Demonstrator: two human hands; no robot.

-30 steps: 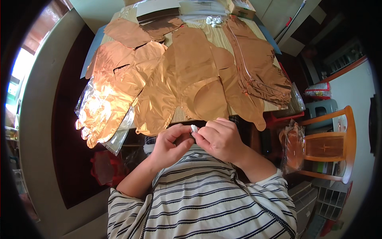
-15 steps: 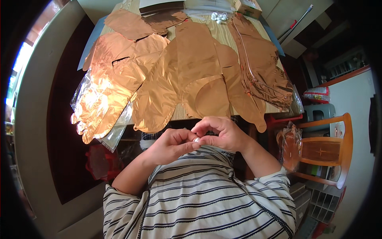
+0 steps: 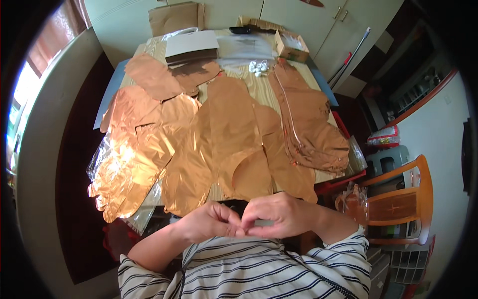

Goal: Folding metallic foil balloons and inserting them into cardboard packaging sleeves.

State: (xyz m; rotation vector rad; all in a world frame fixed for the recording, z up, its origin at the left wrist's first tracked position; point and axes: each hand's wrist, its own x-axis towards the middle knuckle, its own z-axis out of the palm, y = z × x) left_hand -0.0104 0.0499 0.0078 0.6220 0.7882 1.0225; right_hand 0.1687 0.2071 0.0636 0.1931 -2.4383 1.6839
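My left hand (image 3: 211,221) and my right hand (image 3: 279,215) meet in front of my striped shirt, just off the table's near edge. Thumbs and fingertips of both are pinched together around a small white thing, now almost wholly hidden by the fingers. Just beyond my hands, flat copper-coloured foil balloons (image 3: 230,117) with rounded lobes spread over the table, overlapping one another. A shinier crumpled foil balloon (image 3: 144,134) lies on the left. On the right is a darker folded one (image 3: 311,124) with a pale cord along it. Several small white rolls (image 3: 258,68) sit farther back.
At the back of the wood-grain table (image 3: 256,92) stand a white-topped box (image 3: 191,46) and an open carton (image 3: 293,47). Clear plastic bags (image 3: 142,219) stick out under the foil on the left. A wooden chair (image 3: 398,207) stands to the right.
The view has tilted up, so the table's far end and the cupboards show. My hands stay together; the white thing between the fingertips, visible before, is now hidden.
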